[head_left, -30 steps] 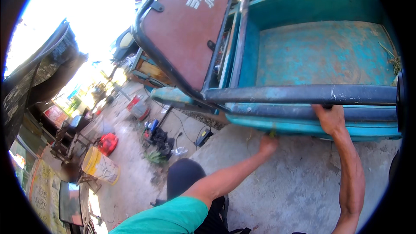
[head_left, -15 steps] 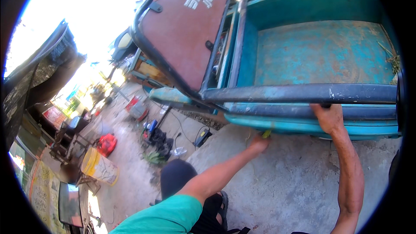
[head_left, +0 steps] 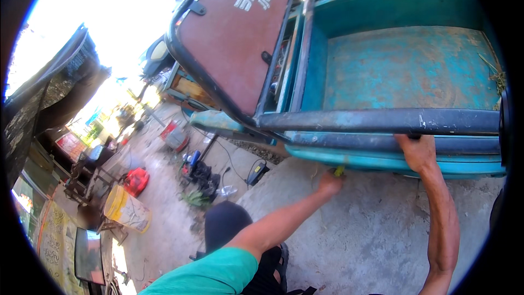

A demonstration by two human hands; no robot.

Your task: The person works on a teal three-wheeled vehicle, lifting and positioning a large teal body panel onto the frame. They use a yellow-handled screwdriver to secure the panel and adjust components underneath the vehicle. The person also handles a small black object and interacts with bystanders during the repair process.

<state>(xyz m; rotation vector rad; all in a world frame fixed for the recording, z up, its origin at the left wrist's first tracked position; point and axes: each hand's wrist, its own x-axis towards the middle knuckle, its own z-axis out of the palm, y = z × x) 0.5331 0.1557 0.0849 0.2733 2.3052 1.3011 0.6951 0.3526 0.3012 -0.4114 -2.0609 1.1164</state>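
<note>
A turquoise vehicle cargo bed with worn paint stands before me, edged by a dark metal rail. Below it runs a second, lower dark rail. My right hand is closed on this lower rail, its fingertips hidden behind it. Further left and lower, my left hand is closed around a small yellow-green object, at the bed's turquoise lower edge. Most of that object is inside the fist, so its kind does not show.
A brown panel in a dark tube frame rises at the bed's left. On the concrete floor are a yellow-rimmed bucket, a red-and-white bucket, a red object and a black device with a cable. Two people stand beyond.
The whole view has shifted slightly. My left hand has moved a little to the right along the lower edge with the yellow-green object; my right hand stays on the rail.
</note>
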